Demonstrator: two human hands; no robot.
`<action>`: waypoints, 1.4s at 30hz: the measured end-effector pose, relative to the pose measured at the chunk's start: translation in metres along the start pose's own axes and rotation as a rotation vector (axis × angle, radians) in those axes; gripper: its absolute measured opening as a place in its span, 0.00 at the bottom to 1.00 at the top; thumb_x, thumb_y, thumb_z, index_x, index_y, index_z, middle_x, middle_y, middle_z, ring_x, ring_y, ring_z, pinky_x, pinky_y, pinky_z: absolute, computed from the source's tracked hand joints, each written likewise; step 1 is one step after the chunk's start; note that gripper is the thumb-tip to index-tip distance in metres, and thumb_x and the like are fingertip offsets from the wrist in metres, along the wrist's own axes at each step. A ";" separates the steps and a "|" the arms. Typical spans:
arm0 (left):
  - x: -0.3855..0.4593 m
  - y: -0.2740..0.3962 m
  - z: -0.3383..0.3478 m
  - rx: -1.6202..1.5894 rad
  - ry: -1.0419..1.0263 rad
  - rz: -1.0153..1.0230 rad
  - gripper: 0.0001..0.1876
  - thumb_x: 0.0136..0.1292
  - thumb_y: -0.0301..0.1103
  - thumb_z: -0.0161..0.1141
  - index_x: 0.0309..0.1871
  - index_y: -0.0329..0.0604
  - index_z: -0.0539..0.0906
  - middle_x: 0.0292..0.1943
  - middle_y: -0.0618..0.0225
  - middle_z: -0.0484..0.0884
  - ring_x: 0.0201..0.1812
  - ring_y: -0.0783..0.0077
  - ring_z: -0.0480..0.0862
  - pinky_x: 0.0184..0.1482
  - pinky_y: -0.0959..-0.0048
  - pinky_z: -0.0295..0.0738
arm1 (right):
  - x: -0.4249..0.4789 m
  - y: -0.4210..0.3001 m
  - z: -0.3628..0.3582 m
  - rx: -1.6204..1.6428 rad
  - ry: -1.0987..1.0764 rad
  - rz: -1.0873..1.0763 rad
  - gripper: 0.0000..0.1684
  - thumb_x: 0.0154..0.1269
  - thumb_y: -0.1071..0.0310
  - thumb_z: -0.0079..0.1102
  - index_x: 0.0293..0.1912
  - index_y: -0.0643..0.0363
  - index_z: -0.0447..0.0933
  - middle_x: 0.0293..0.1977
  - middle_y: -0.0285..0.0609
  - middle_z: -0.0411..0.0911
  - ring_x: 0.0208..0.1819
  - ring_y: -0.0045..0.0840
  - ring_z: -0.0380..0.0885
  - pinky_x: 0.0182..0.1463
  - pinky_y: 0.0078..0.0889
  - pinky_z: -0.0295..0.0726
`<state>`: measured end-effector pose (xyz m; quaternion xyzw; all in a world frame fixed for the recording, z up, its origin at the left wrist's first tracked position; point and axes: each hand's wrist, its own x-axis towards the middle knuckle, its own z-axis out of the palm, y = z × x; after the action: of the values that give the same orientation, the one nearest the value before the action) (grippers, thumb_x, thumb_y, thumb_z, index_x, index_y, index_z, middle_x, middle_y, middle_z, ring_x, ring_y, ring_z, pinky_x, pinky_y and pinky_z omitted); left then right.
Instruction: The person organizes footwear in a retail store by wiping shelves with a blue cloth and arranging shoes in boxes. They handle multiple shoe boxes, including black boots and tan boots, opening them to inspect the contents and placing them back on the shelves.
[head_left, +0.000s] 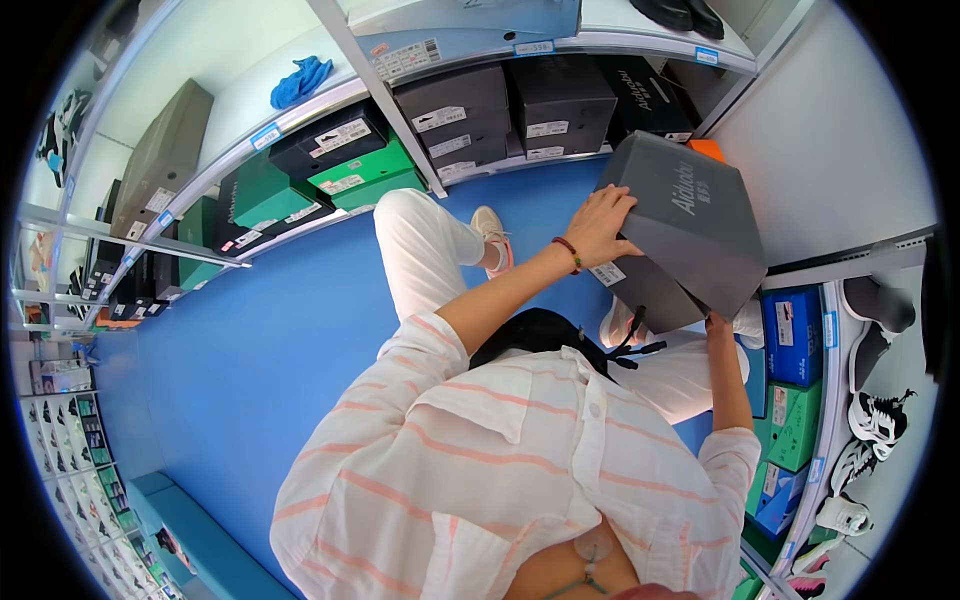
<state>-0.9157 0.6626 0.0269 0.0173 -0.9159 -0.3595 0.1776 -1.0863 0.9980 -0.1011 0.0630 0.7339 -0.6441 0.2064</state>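
Observation:
A dark grey cardboard shoebox (694, 217) with printed lettering is tilted in front of me, close to the white panel on the right. My left hand (602, 225) grips its near left side, the thumb and fingers spread over the edge. At the lower corner, my right hand (718, 324) holds the box, with most of its fingers hidden beneath. A narrow dark gap shows between the upper part and the side wall near that corner. On the end by my left hand is a white label (607, 274). The inside of the box is hidden.
Stacked dark shoeboxes (469, 105) fill the lower shelf ahead, and green shoeboxes (367, 169) stand to the left. An orange box (707, 150) shows behind the held one. At right are blue (793, 334) and green boxes beside shelved shoes (881, 424). A blue bench (202, 525) stands lower left.

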 end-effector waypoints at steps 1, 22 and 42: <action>0.001 0.000 0.001 -0.013 -0.019 0.009 0.38 0.46 0.44 0.71 0.59 0.37 0.68 0.64 0.53 0.62 0.67 0.49 0.59 0.66 0.59 0.57 | 0.004 -0.005 0.001 -0.031 0.008 -0.029 0.24 0.59 0.66 0.52 0.54 0.67 0.70 0.45 0.48 0.77 0.45 0.32 0.77 0.44 0.29 0.77; -0.007 -0.042 -0.002 -0.719 0.011 -0.319 0.36 0.61 0.53 0.58 0.63 0.35 0.64 0.66 0.57 0.61 0.66 0.62 0.63 0.64 0.70 0.59 | 0.030 -0.009 0.023 -0.241 0.053 -0.163 0.25 0.59 0.66 0.52 0.55 0.68 0.69 0.46 0.49 0.76 0.46 0.33 0.77 0.46 0.29 0.76; -0.001 -0.030 -0.035 -0.997 -0.382 -0.772 0.60 0.42 0.66 0.66 0.69 0.35 0.48 0.61 0.50 0.65 0.60 0.60 0.69 0.54 0.62 0.70 | 0.025 0.002 0.014 -0.274 0.050 -0.145 0.26 0.59 0.66 0.52 0.55 0.70 0.68 0.47 0.49 0.76 0.47 0.34 0.76 0.48 0.28 0.76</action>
<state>-0.9061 0.6178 0.0303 0.1963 -0.5830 -0.7753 -0.1431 -1.1050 0.9801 -0.1138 -0.0031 0.8225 -0.5492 0.1476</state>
